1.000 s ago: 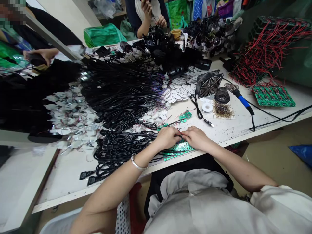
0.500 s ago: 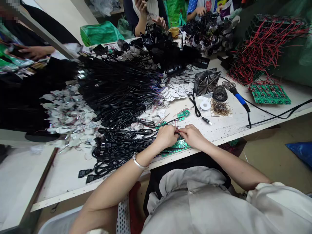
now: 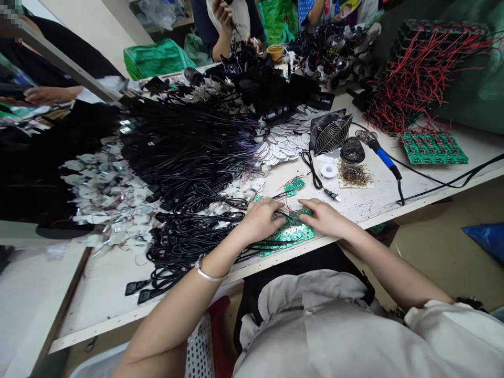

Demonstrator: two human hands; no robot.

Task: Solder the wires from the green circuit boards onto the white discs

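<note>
Workbench; green circuit board (red-wired) under left hand and right hand

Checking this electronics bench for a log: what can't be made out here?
All in the head view:
The green circuit board: partly covered by the left hand and right hand.
The co-worker's hand at the far side: whatever it holds is cut off by the top edge.
The white spool: any marking is too small to read.
The black cable pile: single cables are lost in the tangle.
</note>
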